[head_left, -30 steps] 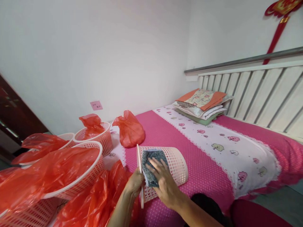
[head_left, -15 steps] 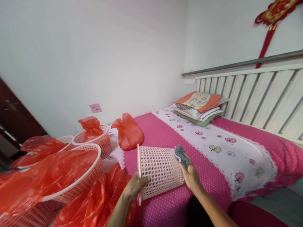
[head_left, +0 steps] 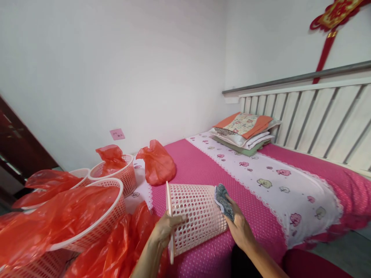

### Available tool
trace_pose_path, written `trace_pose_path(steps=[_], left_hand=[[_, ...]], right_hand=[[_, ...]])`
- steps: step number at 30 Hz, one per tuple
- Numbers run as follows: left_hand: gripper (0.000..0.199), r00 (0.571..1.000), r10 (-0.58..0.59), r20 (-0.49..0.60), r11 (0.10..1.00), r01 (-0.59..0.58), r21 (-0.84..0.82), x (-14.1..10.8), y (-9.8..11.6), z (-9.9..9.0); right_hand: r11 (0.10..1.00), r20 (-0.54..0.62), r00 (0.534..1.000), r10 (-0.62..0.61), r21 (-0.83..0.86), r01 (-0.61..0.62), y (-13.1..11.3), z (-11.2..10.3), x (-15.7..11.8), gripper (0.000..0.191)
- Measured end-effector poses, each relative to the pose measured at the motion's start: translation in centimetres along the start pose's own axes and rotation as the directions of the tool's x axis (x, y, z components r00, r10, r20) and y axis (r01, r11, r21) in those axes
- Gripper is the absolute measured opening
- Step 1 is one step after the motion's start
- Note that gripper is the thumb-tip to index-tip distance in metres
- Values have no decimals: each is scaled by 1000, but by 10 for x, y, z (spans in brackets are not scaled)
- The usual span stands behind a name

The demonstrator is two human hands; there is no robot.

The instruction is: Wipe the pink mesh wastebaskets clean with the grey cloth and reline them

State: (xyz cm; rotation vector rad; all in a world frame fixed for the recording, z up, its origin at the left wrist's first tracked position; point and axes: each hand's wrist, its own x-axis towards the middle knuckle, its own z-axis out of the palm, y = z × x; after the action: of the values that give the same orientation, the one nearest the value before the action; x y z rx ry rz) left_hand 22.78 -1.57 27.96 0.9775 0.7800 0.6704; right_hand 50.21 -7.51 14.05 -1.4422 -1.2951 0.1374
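Right, one pink bed [head_left: 203, 164] in dotted cloth stretches wide; at eight o'clock, at least four round mesh baskets [head_left: 119, 208] carry thin, crinkled red plastic [head_left: 84, 200]. One tapered, perforated plastic basket [head_left: 197, 216] lies sideways at six, left hand [head_left: 165, 227] clamped on its rim; right hand [head_left: 239, 222], apart, grips one fuzzy grey cloth [head_left: 223, 200] at five, against its base end.

matt pink perforated plastic basket [head_left: 197, 216], fuzzy grey cloth [head_left: 224, 201], glossy red plastic bags [head_left: 107, 239]

Tipped basket [head_left: 197, 216] on bed [head_left: 188, 162], other baskets [head_left: 116, 208] left, bag [head_left: 159, 164] behind, pillow [head_left: 242, 124] back right
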Motion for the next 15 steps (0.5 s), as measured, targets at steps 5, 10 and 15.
trace_pose_path(steps=[5, 10, 15], left_hand=[[45, 1000, 18, 4, 999, -18, 34, -2, -9, 0], [41, 998, 67, 10, 995, -67, 68, -2, -11, -2], [41, 996, 84, 10, 991, -85, 104, 2, -11, -4]], right_hand=[[998, 12, 1000, -1, -60, 2, -10, 7, 43, 48], [966, 62, 994, -93, -236, 105, -35, 26, 84, 40], [886, 81, 980, -183, -419, 200, -57, 56, 90, 43]])
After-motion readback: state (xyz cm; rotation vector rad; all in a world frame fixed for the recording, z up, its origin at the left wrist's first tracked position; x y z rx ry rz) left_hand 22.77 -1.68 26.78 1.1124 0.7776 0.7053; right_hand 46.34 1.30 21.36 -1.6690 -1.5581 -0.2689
